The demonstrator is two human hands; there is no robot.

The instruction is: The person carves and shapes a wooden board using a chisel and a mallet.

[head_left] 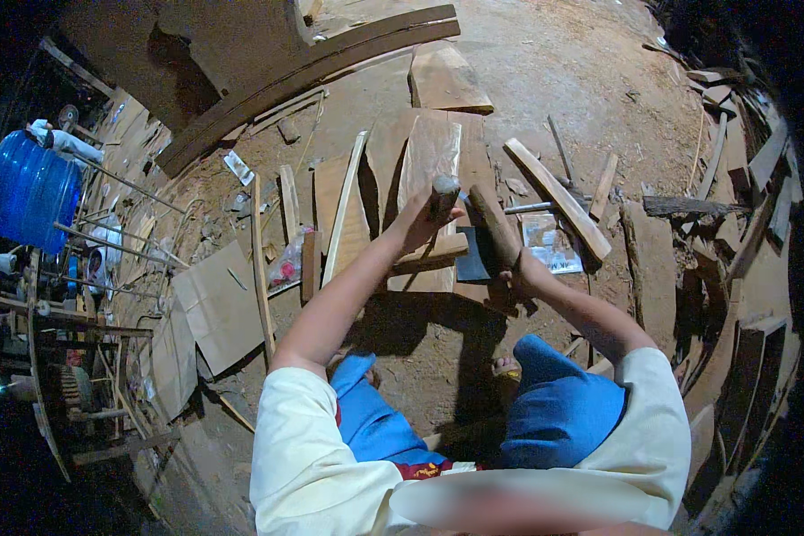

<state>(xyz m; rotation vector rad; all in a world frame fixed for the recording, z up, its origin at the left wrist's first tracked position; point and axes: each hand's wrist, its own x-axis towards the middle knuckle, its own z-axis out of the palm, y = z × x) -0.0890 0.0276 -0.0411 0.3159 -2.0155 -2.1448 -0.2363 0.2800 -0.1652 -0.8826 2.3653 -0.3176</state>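
My left hand [422, 221] is closed around a short upright piece of wood [444, 189] that stands on a pale plank [429, 152] lying on the dirt ground. My right hand [520, 272] grips a hatchet by its brown wooden handle [493, 225]. The hatchet's grey blade [473, 256] hangs just right of the held piece, close to a wooden block [431, 253] under my left wrist. Both forearms reach forward from cream sleeves over my blue-clad knees.
Planks, offcuts and strips [558, 196] lie all around on the ground. A long curved beam [304, 76] runs across the back. A blue water barrel [27, 192] stands at far left by metal rods. Cardboard [219, 304] lies at left, stacked boards [741, 268] at right.
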